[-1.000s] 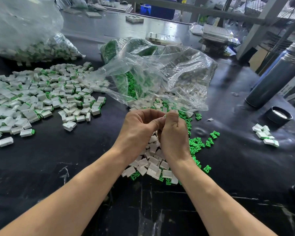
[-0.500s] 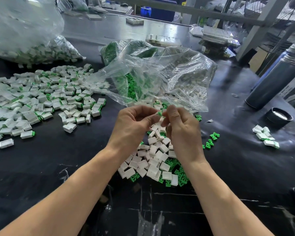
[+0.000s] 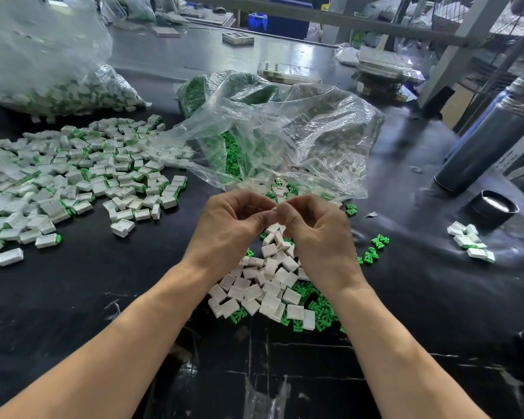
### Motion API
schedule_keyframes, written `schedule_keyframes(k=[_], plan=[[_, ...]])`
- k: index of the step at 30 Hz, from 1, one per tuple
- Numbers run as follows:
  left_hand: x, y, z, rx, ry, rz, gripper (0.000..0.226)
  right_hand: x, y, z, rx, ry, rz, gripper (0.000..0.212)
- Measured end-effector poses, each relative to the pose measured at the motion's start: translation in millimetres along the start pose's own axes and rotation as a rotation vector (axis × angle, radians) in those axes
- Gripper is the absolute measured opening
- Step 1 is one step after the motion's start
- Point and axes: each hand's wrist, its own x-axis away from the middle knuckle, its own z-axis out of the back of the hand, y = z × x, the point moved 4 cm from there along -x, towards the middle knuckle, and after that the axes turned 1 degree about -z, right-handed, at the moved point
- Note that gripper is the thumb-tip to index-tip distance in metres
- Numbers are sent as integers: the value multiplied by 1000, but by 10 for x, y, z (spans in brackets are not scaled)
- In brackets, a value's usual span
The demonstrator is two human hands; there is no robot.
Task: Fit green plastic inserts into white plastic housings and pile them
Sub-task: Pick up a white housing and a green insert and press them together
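Both hands have drawn closer together than they were half a second ago, and the green tip that showed between the fingertips then is now hidden. Left hand (image 3: 233, 225) and right hand (image 3: 318, 234) meet thumb to thumb above the loose heap of white housings (image 3: 266, 285), with fingers curled inward around a small part; only a sliver of white shows between the thumbs, so I cannot tell how far the insert sits in the housing.

To my eye the step in hand is the press-fit itself. Doing it well likely means keeping the housing steady in one hand's pinch and pushing the insert straight along the opening with the other thumb, not at a slant, until it seats flush.

Loose green inserts (image 3: 318, 309) lie mixed under the housings on the black bench (image 3: 73, 297), and more spill from the clear plastic bag (image 3: 285, 140) just behind the hands. Finished pieces, white with green ends, lie spread in the assembled pile (image 3: 73, 176) to the left, well apart from the hands.
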Motion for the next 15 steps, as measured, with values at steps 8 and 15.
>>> schedule_keyframes(k=[8,15], plan=[[-5,49,32,-81,-17,-30,5,15,4,-22,84,17,-9,8],[-52,-27,292,-320,112,24,11,-52,80,163,146,111,-6,11]])
